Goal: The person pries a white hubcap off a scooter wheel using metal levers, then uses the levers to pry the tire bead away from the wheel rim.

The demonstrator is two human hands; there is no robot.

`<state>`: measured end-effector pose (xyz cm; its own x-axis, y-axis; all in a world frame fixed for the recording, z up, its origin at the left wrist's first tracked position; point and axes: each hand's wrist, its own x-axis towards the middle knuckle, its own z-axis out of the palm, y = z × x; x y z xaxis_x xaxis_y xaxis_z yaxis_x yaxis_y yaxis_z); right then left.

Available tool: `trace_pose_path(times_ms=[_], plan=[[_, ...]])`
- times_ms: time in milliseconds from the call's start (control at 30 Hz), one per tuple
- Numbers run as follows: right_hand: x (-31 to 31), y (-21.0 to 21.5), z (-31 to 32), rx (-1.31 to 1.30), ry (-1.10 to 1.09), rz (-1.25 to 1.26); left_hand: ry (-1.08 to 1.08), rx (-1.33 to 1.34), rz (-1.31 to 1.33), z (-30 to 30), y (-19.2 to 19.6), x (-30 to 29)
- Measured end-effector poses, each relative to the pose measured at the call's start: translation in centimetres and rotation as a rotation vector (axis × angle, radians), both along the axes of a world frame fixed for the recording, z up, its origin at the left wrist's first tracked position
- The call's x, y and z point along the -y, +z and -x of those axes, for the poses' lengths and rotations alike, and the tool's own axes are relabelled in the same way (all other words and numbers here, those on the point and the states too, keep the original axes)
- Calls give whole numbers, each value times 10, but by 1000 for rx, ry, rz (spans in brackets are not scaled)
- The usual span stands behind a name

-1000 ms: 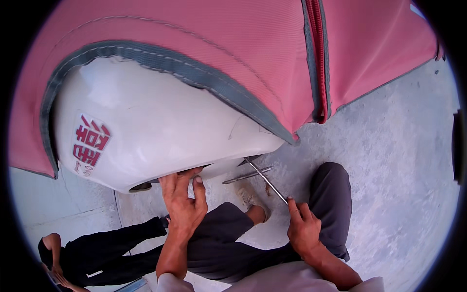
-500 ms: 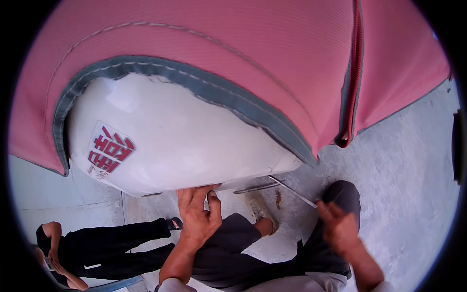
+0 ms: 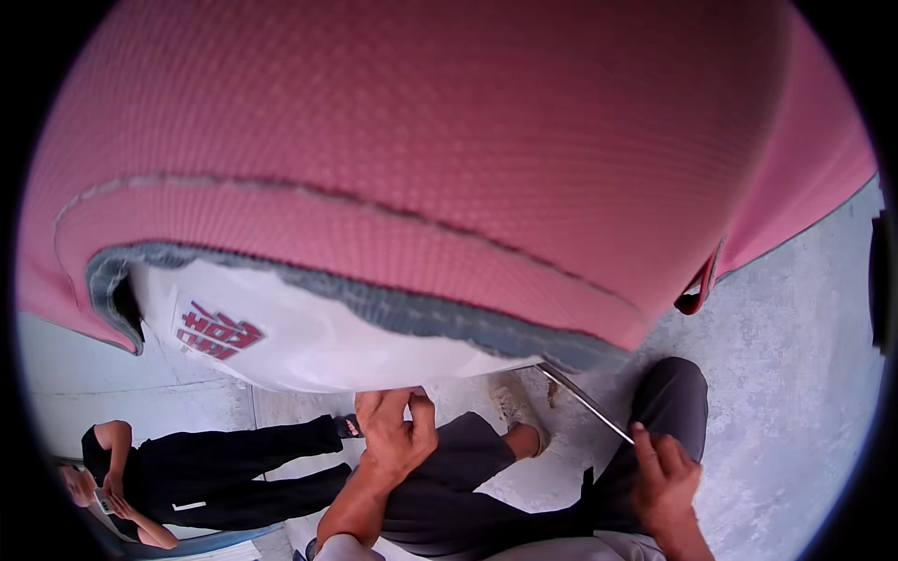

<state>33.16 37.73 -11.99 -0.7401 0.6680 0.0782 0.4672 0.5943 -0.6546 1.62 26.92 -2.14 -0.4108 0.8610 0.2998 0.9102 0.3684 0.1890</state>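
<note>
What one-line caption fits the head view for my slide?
Left hand grips the white inner lining's edge under a big pink quilted fabric cover; right hand holds a thin metal rod.

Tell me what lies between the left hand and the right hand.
In the head view, between the left hand and the right hand lie the person's dark grey trouser legs, a worn shoe and bare concrete floor.
</note>
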Motion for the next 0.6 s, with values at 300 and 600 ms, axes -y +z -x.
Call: trace_pose_path(times_ms=[300,600], plan=[[-83,47,29,-49,237,-206,-41,119,-197,8,-2,6],[-106,100,87,67,437,-444,-84,60,-211,16,-2,14]])
